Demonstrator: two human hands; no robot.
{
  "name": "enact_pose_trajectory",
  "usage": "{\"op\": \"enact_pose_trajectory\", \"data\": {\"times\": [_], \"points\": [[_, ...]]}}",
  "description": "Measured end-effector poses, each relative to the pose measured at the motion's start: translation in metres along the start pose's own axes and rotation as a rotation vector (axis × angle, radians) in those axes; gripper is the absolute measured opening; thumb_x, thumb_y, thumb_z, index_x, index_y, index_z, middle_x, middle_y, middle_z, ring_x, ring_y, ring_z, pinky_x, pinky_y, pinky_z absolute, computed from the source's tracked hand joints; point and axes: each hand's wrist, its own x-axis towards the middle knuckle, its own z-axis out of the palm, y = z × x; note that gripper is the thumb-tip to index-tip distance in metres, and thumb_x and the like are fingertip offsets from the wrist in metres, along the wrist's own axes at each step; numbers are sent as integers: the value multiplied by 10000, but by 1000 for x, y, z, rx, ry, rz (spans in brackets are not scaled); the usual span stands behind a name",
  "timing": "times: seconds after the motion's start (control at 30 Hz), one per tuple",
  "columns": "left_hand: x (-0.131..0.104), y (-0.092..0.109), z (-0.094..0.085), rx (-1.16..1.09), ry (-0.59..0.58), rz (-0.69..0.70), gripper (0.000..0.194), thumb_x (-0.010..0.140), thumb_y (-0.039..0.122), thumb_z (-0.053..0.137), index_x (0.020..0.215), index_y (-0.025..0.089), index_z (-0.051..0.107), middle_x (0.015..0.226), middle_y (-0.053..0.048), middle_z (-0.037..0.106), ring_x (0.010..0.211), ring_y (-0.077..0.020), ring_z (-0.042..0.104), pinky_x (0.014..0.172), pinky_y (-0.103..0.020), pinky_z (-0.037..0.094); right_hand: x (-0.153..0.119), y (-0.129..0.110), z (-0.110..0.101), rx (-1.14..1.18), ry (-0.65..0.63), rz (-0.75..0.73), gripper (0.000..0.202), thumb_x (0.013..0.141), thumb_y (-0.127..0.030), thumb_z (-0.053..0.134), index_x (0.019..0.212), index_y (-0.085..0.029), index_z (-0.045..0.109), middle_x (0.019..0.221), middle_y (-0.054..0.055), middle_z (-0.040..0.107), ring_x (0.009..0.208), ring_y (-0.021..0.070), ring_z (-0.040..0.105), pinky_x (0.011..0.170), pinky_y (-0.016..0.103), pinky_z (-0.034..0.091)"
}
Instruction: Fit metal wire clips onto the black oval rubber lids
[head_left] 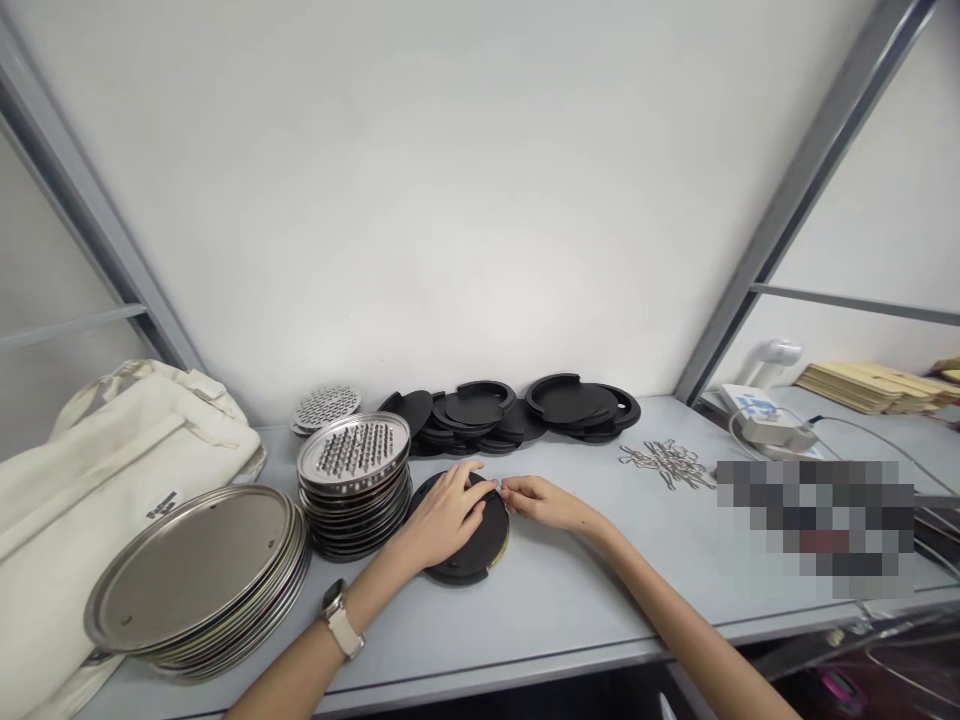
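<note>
A round black disc (pixel 480 545) lies on the grey table in front of me, with a yellow strip showing along its lower right edge. My left hand (pixel 448 515) rests across the top of it, fingers stretched out and apart. At the disc's upper right edge my right hand (pixel 529 500) has thumb and fingers pinched together. What sits in that pinch is too small to make out. Touching or nearly touching the disc on the left is a stack of round metal graters (pixel 356 455). Several bent metal wire clips (pixel 667 463) lie loose in a pile to the right.
Black round trays and discs (pixel 480 405) lie heaped by the wall. At left stand a stack of large round metal plates (pixel 199 565) and a cream cloth bag (pixel 139 430). A white device (pixel 765 415) with cables and wooden boards (pixel 847 388) are on the right.
</note>
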Motion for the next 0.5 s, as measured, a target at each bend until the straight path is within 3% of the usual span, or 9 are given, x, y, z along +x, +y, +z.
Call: {"op": "enact_pose_trajectory", "data": {"times": [0.5], "points": [[2,2,-2,-35,-21,-9,272,905,198,411,1147,246,523,1185,-73,423,1119,-230,421,973,-419,380,1,1,2,-20,28,34,273,887,-306,365,658,-175,433,587,-51,357,547,94,316,531,219,270]]}}
